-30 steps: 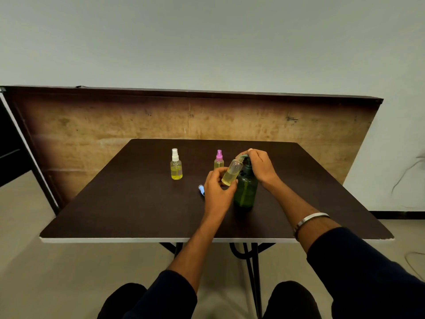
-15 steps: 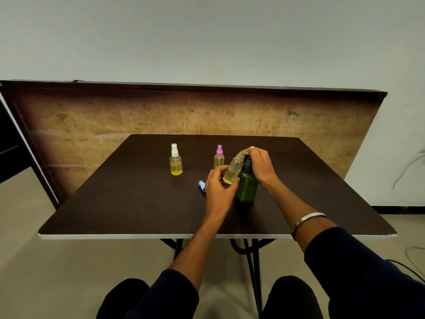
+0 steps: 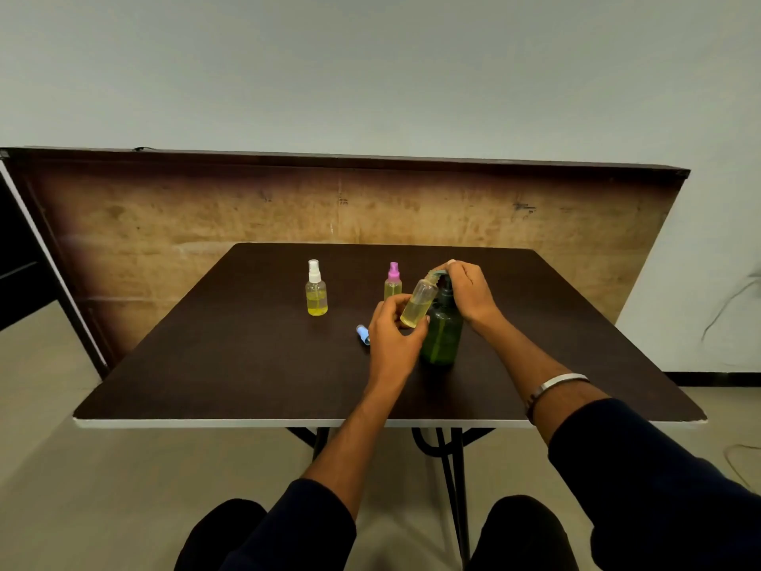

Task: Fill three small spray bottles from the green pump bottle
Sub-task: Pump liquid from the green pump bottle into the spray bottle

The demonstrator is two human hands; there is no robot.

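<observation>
The green pump bottle (image 3: 441, 335) stands upright near the middle of the dark table (image 3: 230, 364). My right hand (image 3: 469, 294) rests on its pump head, fingers curled over it. My left hand (image 3: 393, 340) holds an uncapped small clear bottle (image 3: 418, 303), tilted, its mouth up at the pump spout; yellow liquid fills its lower part. A blue spray cap (image 3: 362, 334) lies on the table just left of my left hand. Farther back stand a white-capped spray bottle (image 3: 316, 291) and a pink-capped spray bottle (image 3: 393, 281), both holding yellow liquid.
A wooden board (image 3: 206, 216) leans upright behind the table. The table's white front edge (image 3: 206, 423) runs near my knees. A dark cabinet edge (image 3: 16, 257) is at the far left, and a cable (image 3: 733, 307) hangs on the right wall.
The hands and bottles hold nearly the same pose; only the view has shifted slightly. The yellow level in the held bottle looks about the same.
</observation>
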